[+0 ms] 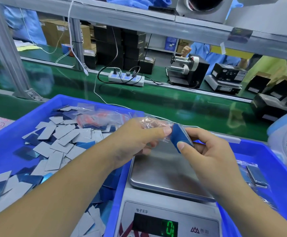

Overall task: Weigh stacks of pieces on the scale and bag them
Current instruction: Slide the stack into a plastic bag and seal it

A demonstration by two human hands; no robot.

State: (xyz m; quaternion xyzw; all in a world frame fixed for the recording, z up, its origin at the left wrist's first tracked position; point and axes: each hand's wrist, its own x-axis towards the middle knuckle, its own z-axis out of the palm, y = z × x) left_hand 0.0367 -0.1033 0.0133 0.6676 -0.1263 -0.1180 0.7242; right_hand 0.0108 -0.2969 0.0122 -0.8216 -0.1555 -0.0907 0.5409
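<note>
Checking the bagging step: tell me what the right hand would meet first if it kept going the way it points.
The right hand points left with the blue stack. First in line is the clear bag held by the left hand, right at the stack's leading edge. Whether the stack is already inside the mouth is unclear.

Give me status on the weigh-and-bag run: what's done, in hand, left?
Done: a few filled bags lie in the right bin. In hand: the right hand pinches a blue stack at the mouth of a clear bag held by the left hand, above the scale, whose pan is bare. Left: many loose pieces fill the left bin.
</note>
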